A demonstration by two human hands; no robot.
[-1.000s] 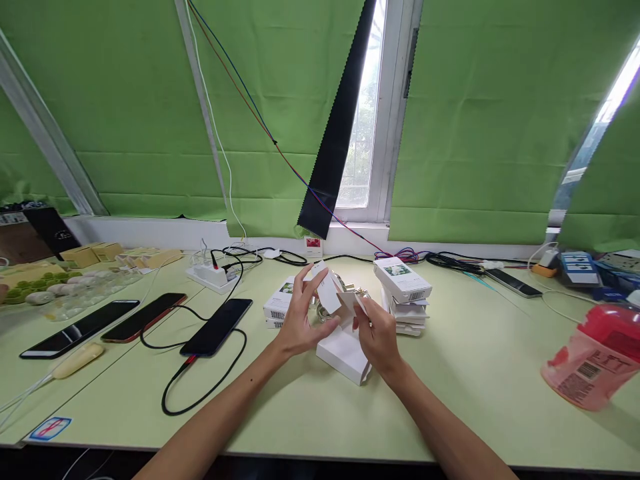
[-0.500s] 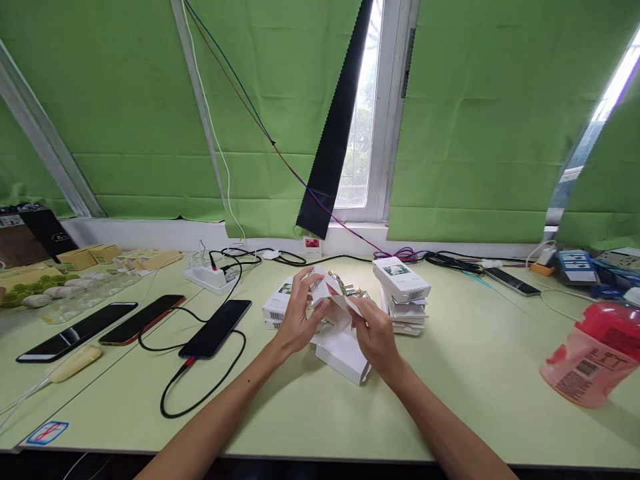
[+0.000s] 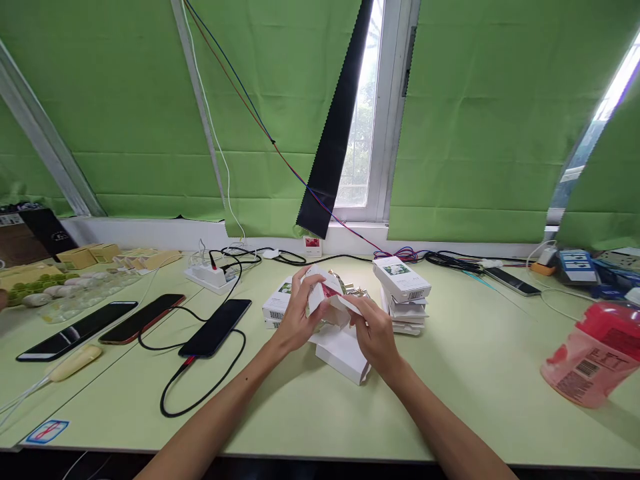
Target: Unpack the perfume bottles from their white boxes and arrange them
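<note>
A small white box with a red picture (image 3: 327,291) is held up between my two hands, its flaps spread toward the right. My left hand (image 3: 299,312) grips its left side. The fingers of my right hand (image 3: 375,330) pinch a flap on the right. Under them a white box (image 3: 343,353) lies on the table. Gold-coloured items (image 3: 356,291) show partly behind the held box. Left of my left hand stand small white boxes with a green picture (image 3: 278,301). A stack of white boxes (image 3: 403,280) stands right of my right hand.
Phones (image 3: 215,328) and black cables lie at the left, near a white power strip (image 3: 210,278). A red-and-pink container (image 3: 590,353) stands at the right. Egg trays (image 3: 85,293) and yellow boxes (image 3: 90,257) are at the far left.
The held box has turned slightly, so more of its red picture shows. Both hands stay nearly in place. Part of another hand has appeared at the far left edge.
</note>
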